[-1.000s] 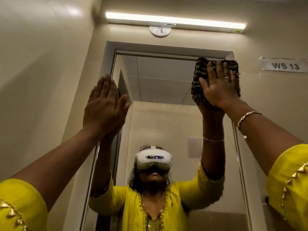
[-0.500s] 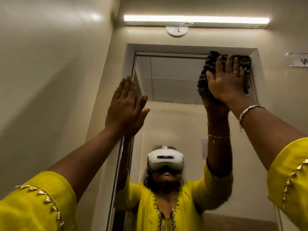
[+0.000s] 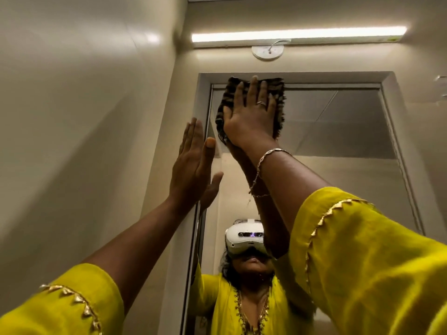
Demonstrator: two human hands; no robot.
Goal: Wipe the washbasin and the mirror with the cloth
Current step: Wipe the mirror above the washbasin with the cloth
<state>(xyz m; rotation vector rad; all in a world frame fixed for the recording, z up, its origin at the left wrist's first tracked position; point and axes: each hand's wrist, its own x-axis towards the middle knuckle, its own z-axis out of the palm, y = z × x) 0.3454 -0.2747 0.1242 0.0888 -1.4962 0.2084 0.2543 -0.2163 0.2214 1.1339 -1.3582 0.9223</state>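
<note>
Looking up along both raised arms, nearest things first.
Sleeves: yellow with gold trim, lower left [image 3: 72,308] and lower right [image 3: 362,262] of the frame.
Left hand [image 3: 193,165]: centre-left; fingers straight and together, palm flat against the mirror's left frame edge; grip wide, holding nothing.
Right hand [image 3: 249,117]: upper centre; fingers spread, palm pressing the cloth against the glass; ring on one finger, bracelet [image 3: 268,154] at the wrist.
Cloth [image 3: 278,93]: dark, striped, folded; flat at the mirror's top left corner, touching the top frame.
Mirror [image 3: 338,141]: tall, pale frame; reflects the person and ceiling.
Tube light [image 3: 297,35]: lit, above the mirror.
</note>
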